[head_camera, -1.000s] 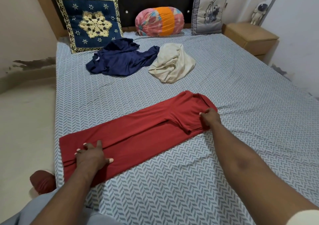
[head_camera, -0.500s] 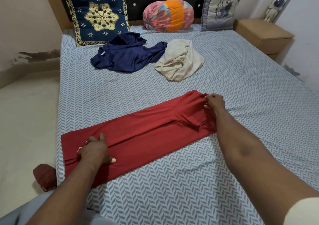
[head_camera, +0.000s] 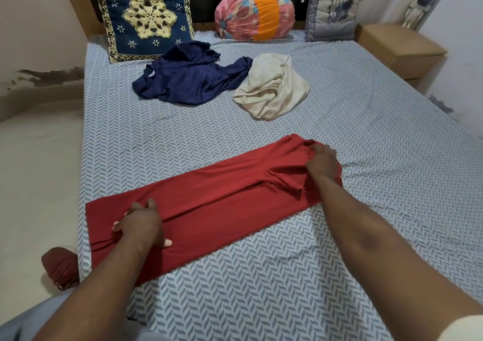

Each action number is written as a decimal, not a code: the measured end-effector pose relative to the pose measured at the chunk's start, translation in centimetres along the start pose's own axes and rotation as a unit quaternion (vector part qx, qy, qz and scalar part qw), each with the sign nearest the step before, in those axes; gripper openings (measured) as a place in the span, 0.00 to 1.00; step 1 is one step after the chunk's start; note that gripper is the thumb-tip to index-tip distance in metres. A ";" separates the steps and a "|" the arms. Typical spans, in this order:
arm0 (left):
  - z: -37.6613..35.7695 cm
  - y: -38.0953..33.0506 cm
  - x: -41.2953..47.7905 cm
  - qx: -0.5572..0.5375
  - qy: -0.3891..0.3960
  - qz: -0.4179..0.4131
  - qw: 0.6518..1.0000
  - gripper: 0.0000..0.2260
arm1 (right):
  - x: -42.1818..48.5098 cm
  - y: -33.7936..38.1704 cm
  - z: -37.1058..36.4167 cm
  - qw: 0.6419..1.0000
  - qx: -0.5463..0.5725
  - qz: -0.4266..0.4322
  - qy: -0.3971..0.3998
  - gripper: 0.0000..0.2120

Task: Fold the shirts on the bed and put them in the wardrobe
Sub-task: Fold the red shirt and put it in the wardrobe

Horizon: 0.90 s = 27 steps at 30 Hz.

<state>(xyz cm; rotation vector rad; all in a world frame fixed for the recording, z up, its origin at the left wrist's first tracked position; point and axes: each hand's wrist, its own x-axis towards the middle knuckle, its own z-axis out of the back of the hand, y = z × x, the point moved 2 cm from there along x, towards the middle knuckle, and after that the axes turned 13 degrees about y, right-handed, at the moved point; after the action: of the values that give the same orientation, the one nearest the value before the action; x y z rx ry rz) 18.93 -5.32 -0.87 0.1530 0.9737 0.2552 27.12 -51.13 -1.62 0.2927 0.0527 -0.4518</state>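
A red shirt (head_camera: 222, 202), folded lengthwise into a long strip, lies slantwise across the near part of the bed (head_camera: 261, 283). My left hand (head_camera: 141, 225) is on its lower left end, fingers curled and bunching the cloth. My right hand (head_camera: 321, 160) grips the upper right end near the collar and sleeve folds. Farther up the bed lie a crumpled navy shirt (head_camera: 190, 79) and, touching it on the right, a crumpled cream shirt (head_camera: 274, 89). No wardrobe is in view.
Against the headboard stand a navy patterned cushion (head_camera: 146, 16), a pink-orange bolster (head_camera: 253, 16) and a grey cushion (head_camera: 334, 6). A wooden nightstand (head_camera: 397, 47) with an astronaut figure (head_camera: 418, 8) sits at the right. A dark red bundle (head_camera: 60, 267) lies on the floor at the left.
My left hand's fingers went from spread flat to drawn together on the cloth. My right hand moved from the shirt's near corner up to its far end and took hold there.
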 end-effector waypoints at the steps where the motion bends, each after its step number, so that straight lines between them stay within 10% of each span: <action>1: 0.1 -0.1 -0.1 -0.003 0.002 0.003 1.000 0.61 | -0.1 0.9 -0.4 0.999 -0.002 0.045 0.009 0.20; 5: 0.1 -0.2 -0.2 -0.014 -0.002 0.001 1.000 0.64 | -2.0 3.5 -2.6 0.989 -0.046 0.091 0.105 0.12; 12: -0.2 0.2 -0.4 -0.020 -0.022 -0.020 0.999 0.64 | -3.7 -0.2 -0.3 0.988 0.145 -0.049 -0.027 0.13; 15: -0.2 0.2 -0.5 -0.016 -0.020 -0.020 0.999 0.63 | -3.2 -4.4 1.2 0.970 0.183 -0.158 0.035 0.14; 27: -0.1 -0.1 -0.7 -0.016 -0.018 -0.013 1.000 0.63 | -1.4 -6.4 2.4 0.965 0.073 -0.133 0.215 0.04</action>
<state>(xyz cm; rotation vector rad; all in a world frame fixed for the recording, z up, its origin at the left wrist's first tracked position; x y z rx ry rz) 18.51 -5.66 -0.39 0.1148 0.9355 0.2447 23.05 -56.72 -0.88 0.5286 0.4901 -0.6535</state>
